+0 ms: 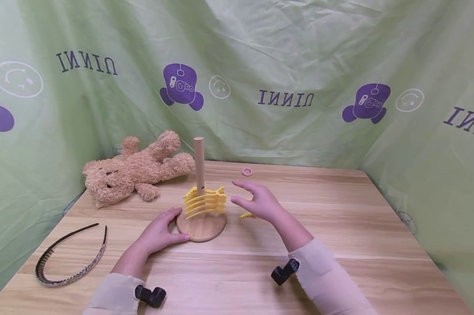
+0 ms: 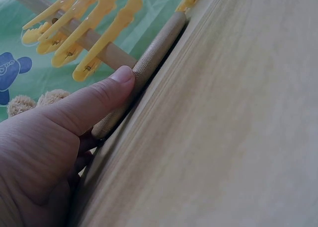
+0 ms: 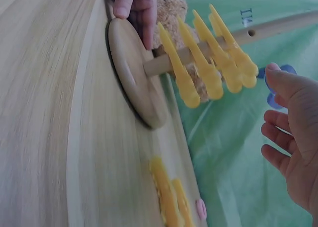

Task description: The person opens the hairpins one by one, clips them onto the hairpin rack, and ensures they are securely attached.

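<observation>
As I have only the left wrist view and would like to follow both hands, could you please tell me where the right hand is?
Observer: The right hand hangs above the table, to the right of the post.
Operator: Thank you; does it seem to be holding anything?
Observer: No, nothing is in its fingers.
Operator: And could you say what lies to the left of the left hand, nearer the person than the toy?
Observer: A headband lies there.

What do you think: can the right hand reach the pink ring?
Probably yes: the right hand holds nothing, and no object seems to stand between it and the pink ring.
</observation>
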Demonstrator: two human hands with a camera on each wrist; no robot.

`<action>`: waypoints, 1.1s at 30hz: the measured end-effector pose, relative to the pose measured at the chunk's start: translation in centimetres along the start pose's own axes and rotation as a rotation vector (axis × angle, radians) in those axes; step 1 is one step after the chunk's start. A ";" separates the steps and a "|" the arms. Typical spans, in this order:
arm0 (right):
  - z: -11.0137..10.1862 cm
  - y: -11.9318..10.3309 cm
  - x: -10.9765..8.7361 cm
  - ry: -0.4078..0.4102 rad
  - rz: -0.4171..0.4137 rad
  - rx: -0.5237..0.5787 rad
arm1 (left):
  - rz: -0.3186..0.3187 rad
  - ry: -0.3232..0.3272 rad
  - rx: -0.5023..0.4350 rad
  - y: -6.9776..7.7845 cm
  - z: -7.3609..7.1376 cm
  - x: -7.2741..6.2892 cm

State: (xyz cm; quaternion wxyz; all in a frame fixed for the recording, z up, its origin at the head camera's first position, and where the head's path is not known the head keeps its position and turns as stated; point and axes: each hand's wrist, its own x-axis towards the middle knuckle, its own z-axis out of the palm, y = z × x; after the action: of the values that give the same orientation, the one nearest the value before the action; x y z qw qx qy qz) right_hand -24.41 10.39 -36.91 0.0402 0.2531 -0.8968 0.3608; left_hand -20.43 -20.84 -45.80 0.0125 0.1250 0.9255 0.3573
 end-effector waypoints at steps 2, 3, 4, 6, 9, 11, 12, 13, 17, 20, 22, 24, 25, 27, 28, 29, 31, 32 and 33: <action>-0.5 0.8 -0.6 0.019 0.020 0.006 | -0.001 -0.002 0.001 0.0 0.0 0.0; -0.7 1.2 -0.9 0.027 0.031 0.008 | -0.003 -0.003 0.000 0.0 -0.1 0.0; -0.9 1.7 -1.3 0.034 0.043 0.007 | -0.004 -0.004 0.002 0.0 -0.1 0.0; -1.3 2.6 -2.0 0.046 0.076 0.004 | -0.007 -0.009 0.003 0.0 -0.1 0.1; -1.6 4.3 -3.1 0.067 0.120 0.002 | -0.006 -0.008 0.006 -0.1 -0.1 0.1; -1.7 5.4 -3.9 0.077 0.157 0.003 | -0.005 -0.006 0.007 -0.2 -0.1 0.1; -1.7 5.9 -4.2 0.081 0.167 -0.001 | -0.004 -0.004 0.007 -0.1 -0.1 0.1; -1.6 6.4 -4.5 0.081 0.185 0.004 | -0.003 -0.003 0.006 -0.1 -0.1 0.0; -1.3 8.0 -5.6 0.058 0.258 0.017 | -0.005 -0.005 0.005 -0.1 -0.2 0.1; -1.0 9.0 -6.2 0.042 0.281 0.016 | -0.003 -0.004 0.006 -0.1 -0.2 0.1; -0.8 9.6 -6.4 0.042 0.284 0.010 | -0.003 -0.003 0.003 -0.1 -0.2 0.1; -0.7 10.0 -6.5 0.048 0.285 0.003 | -0.002 -0.001 0.001 0.0 -0.2 0.1; -0.6 10.1 -6.5 0.052 0.288 0.004 | -0.001 0.000 0.002 0.0 -0.2 0.1; -0.5 10.3 -6.5 0.055 0.290 -0.005 | 0.001 0.000 0.001 0.0 -0.1 0.0; -0.5 10.4 -6.6 0.055 0.287 -0.014 | 0.002 0.001 0.001 0.0 -0.1 0.0; -0.4 10.4 -6.6 0.056 0.286 -0.018 | 0.005 0.001 0.003 0.1 -0.1 0.0; -0.3 10.5 -6.6 0.057 0.282 -0.032 | 0.008 0.003 0.002 0.1 -0.1 0.0; -0.3 10.6 -6.6 0.056 0.278 -0.043 | 0.008 0.003 0.001 0.1 -0.1 0.0; -0.2 10.7 -6.6 0.055 0.273 -0.051 | 0.010 0.003 0.001 0.1 -0.1 0.0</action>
State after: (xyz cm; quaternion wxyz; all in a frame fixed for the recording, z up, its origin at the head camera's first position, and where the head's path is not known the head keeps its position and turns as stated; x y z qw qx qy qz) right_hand -23.86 19.91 -45.14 0.0219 0.1173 -0.9303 0.3467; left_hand -20.43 -20.86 -45.69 0.0094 0.1292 0.9251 0.3569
